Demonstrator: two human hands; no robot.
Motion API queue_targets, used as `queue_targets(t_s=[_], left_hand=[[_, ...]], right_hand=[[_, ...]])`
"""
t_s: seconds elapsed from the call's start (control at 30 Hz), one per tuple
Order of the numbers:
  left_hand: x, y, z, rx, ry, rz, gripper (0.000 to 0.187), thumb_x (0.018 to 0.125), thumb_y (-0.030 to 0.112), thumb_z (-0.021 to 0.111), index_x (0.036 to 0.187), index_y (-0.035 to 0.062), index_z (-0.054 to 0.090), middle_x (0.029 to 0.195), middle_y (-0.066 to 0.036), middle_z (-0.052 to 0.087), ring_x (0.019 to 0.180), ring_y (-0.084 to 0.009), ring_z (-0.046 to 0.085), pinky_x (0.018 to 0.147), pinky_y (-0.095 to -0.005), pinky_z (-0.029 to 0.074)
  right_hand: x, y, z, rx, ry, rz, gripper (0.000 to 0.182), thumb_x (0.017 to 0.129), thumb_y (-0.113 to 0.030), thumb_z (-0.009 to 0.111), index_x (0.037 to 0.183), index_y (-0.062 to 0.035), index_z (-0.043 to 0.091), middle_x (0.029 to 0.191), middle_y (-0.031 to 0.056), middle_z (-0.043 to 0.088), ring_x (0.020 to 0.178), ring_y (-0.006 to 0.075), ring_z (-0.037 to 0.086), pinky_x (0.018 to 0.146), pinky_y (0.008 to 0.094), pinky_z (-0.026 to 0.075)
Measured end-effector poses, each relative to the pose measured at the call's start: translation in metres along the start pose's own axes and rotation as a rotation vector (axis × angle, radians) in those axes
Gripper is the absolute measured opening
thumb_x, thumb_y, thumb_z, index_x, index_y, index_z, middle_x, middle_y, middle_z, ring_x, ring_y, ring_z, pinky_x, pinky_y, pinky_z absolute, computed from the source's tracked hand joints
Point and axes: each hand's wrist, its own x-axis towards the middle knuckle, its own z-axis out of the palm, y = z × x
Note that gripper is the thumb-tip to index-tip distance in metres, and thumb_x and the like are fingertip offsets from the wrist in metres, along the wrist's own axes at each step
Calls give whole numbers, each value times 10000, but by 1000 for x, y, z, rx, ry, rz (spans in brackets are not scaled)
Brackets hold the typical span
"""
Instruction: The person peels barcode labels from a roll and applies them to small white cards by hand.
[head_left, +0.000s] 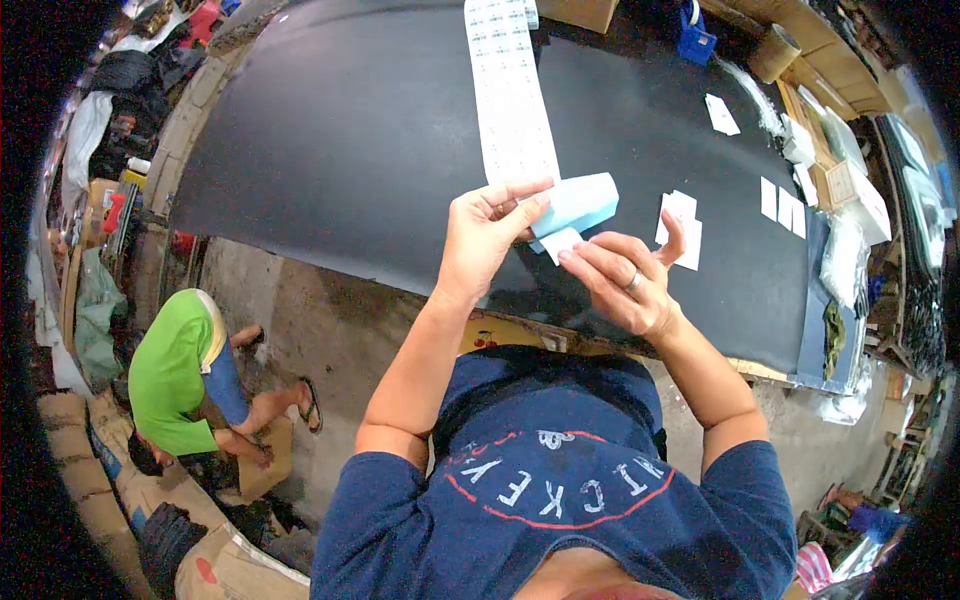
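A long strip of printed white labels (505, 95) runs down the dark table and ends in a curled, light blue backing (580, 205). My left hand (485, 235) pinches this strip near its end, thumb on top. Between the thumb and fingertips of my right hand (628, 285) is a small white label (561, 245), overlapping the blue backing in this view. The little finger of that hand sticks up, and a ring sits on one finger. Just beyond it lie some overlapping white cards (683, 230).
More white cards lie on the black tabletop (330, 120) at the right (783, 207) and farther back (721, 115). A blue tape dispenser (695, 40) stands at the far edge. Boxes and plastic bags crowd the right side. To the left, a person in a green shirt (172, 370) bends over cardboard.
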Motion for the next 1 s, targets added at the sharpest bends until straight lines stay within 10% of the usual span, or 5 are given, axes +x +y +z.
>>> queue_targets(t_s=[0.13, 0.33, 0.5, 1.0], left_hand=[[-8, 9, -2, 197, 87, -35, 298, 856, 224, 663, 1098, 52, 681, 1014, -48, 678, 882, -116, 613, 756, -255, 483], [-22, -29, -28, 312, 136, -21, 219, 863, 189, 664, 956, -2, 716, 799, 12, 647, 652, -32, 474, 528, -201, 331], [-27, -47, -29, 230, 124, 33, 152, 856, 46, 663, 982, -32, 693, 938, -82, 697, 861, -104, 625, 808, -233, 467], [-24, -56, -30, 422, 182, 120, 161, 854, 102, 691, 984, 10, 715, 825, 30, 656, 660, -12, 496, 587, -158, 362]], right_hand=[[3, 11, -32, 126, -109, 116, 266, 681, -83, 653, 931, -153, 711, 855, -48, 627, 799, 131, 610, 1077, 586, 182], [-21, 178, -122, 303, -508, 648, 126, 696, 7, 701, 787, -78, 715, 787, 35, 663, 818, 171, 621, 883, 321, 458], [-71, 285, -175, 381, -810, 1102, 190, 736, -154, 763, 859, -13, 729, 774, 56, 709, 719, 114, 648, 714, 253, 503], [-116, 316, -150, 375, -910, 1176, 167, 722, -84, 766, 848, 16, 724, 761, 77, 714, 691, 94, 662, 658, 229, 509]])
